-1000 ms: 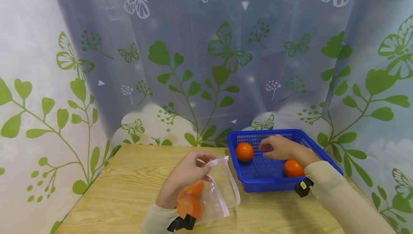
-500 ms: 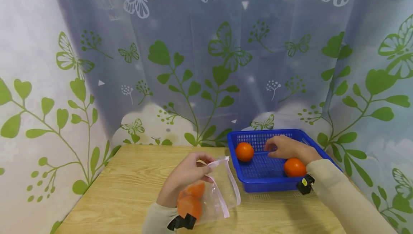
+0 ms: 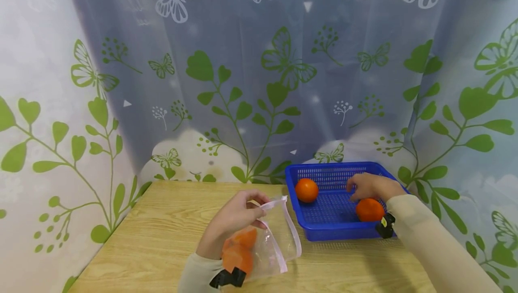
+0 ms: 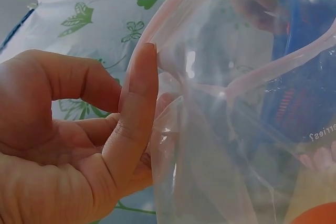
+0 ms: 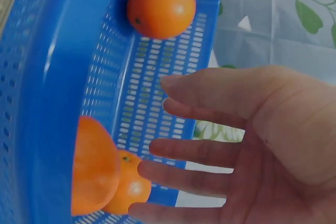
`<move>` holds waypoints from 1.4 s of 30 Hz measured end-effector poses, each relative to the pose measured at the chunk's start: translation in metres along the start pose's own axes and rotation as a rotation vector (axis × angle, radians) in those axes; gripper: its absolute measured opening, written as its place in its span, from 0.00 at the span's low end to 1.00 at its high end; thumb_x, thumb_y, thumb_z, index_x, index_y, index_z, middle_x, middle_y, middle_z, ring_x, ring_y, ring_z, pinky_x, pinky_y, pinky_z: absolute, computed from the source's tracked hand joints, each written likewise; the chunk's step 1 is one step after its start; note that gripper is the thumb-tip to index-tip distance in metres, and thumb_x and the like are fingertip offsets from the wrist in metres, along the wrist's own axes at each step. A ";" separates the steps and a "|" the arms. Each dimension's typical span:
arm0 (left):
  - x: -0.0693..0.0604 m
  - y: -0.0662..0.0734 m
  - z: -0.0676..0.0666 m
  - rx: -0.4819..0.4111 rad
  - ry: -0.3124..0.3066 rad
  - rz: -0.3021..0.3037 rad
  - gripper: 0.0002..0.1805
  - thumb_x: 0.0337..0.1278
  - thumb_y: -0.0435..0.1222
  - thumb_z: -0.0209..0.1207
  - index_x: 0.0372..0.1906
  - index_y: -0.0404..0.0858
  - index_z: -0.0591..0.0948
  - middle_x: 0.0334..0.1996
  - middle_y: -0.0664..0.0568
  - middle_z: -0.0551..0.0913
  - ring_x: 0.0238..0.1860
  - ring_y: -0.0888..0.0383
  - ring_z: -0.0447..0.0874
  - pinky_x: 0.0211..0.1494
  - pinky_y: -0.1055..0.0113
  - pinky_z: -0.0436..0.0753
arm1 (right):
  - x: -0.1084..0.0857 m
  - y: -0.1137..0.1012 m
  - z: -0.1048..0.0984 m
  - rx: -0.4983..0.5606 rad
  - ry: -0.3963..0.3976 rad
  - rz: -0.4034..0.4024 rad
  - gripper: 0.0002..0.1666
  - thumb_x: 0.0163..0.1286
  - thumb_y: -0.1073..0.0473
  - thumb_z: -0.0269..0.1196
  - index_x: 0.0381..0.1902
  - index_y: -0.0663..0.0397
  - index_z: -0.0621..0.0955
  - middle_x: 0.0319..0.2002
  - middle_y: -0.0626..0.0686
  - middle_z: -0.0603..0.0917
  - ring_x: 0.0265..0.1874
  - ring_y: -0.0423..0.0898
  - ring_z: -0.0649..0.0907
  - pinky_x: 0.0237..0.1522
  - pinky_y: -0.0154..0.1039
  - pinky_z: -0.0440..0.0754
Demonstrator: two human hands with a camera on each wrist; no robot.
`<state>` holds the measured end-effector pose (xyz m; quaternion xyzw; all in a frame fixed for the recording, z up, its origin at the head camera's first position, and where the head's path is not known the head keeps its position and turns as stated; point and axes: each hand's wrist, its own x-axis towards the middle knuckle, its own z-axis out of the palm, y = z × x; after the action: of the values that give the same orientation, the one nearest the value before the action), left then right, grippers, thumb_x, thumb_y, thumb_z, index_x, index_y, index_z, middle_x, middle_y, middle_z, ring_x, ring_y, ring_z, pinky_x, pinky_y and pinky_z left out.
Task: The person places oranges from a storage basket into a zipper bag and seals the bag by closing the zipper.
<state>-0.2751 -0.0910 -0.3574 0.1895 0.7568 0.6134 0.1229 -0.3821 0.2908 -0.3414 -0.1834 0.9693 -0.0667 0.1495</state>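
Plastic bag (image 3: 265, 252) blurs the oranges (image 3: 238, 256) inside.

This is looking like a small curtained-off booth; whether it is standing inside a home or a studio, the views are not telling. A printed curtain (image 3: 243, 82) is enclosing a wood-grain table (image 3: 162, 225) at the back and both sides, carrying green leafy stems and butterflies. Soft folds are running down it, marking it as hung fabric. Black wrist cameras (image 3: 228, 278) are sitting by the person's beige cuffs (image 3: 198, 270), suggesting a recording spot more than an ordinary room.
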 end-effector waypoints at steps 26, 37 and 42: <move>0.000 -0.001 -0.002 0.035 0.001 0.059 0.15 0.70 0.24 0.55 0.58 0.26 0.79 0.46 0.37 0.81 0.35 0.56 0.81 0.38 0.63 0.92 | -0.002 0.041 0.014 0.043 -0.110 0.283 0.39 0.61 0.55 0.73 0.69 0.54 0.76 0.68 0.74 0.70 0.47 0.57 0.77 0.45 0.51 0.82; -0.001 -0.001 -0.003 0.056 -0.008 0.090 0.16 0.70 0.25 0.55 0.58 0.26 0.80 0.51 0.33 0.77 0.32 0.57 0.80 0.37 0.60 0.93 | 0.003 0.044 0.015 0.063 -0.120 0.268 0.32 0.59 0.52 0.73 0.62 0.48 0.80 0.68 0.74 0.68 0.52 0.63 0.75 0.47 0.57 0.82; -0.001 0.000 -0.003 0.053 -0.008 0.092 0.16 0.69 0.25 0.55 0.58 0.26 0.80 0.49 0.37 0.77 0.30 0.58 0.80 0.39 0.54 0.93 | 0.007 0.046 0.018 0.119 -0.120 0.271 0.31 0.59 0.53 0.74 0.61 0.48 0.81 0.64 0.72 0.71 0.46 0.58 0.79 0.43 0.49 0.86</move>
<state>-0.2757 -0.0938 -0.3567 0.2295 0.7629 0.5973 0.0925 -0.3979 0.3296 -0.3685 -0.0453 0.9689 -0.0921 0.2252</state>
